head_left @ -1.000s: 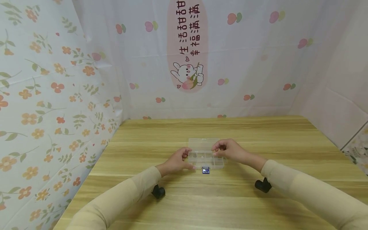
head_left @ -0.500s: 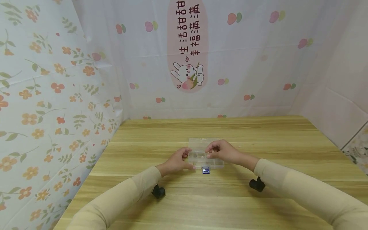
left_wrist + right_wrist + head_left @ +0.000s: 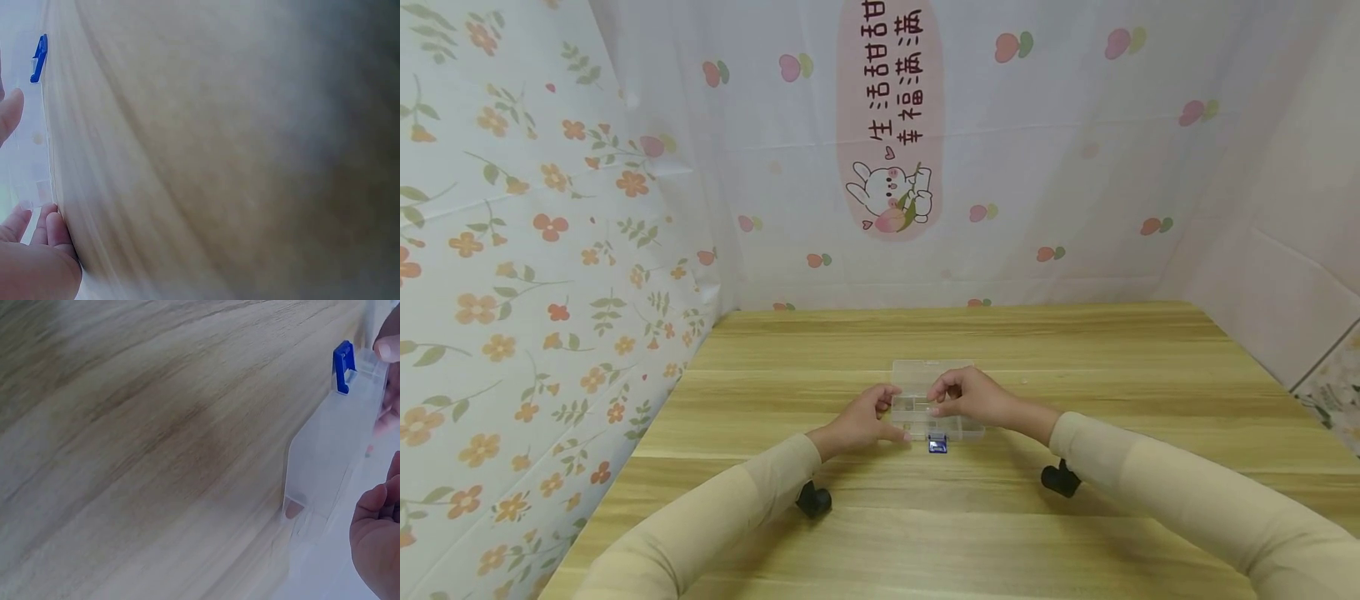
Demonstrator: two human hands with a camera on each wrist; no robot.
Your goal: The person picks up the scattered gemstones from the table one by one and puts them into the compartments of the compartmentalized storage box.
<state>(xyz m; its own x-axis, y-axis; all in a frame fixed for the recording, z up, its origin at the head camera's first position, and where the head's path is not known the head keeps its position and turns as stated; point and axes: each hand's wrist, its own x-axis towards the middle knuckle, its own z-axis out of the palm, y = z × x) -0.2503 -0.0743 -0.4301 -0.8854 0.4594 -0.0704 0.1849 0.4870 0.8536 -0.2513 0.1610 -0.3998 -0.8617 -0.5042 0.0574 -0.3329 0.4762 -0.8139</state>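
A clear plastic compartment box [image 3: 970,432] lies on the table with its lid [image 3: 913,377] raised open at the far side. From its front edge a blue latch [image 3: 937,444] hangs down. My left hand [image 3: 859,423] grips the box's left end, thumb at the front and fingers behind. Over the middle compartments is my right hand [image 3: 976,397], its thumb and forefinger close together. Whether anything small sits between them cannot be made out. In the right wrist view my right hand [image 3: 378,550] has curled fingers beside the box [image 3: 328,440]; its far fingertips are out of sight.
The box stands on a wood-grain table [image 3: 880,533]. Black wrist mounts [image 3: 813,500] hang below both sleeves. A printed cloth [image 3: 1037,167] rises behind the table, and a flowered cloth [image 3: 550,250] hangs on the left.
My right hand has moved left across the box, from its right end to over the middle compartments. My left hand and the box have stayed put.
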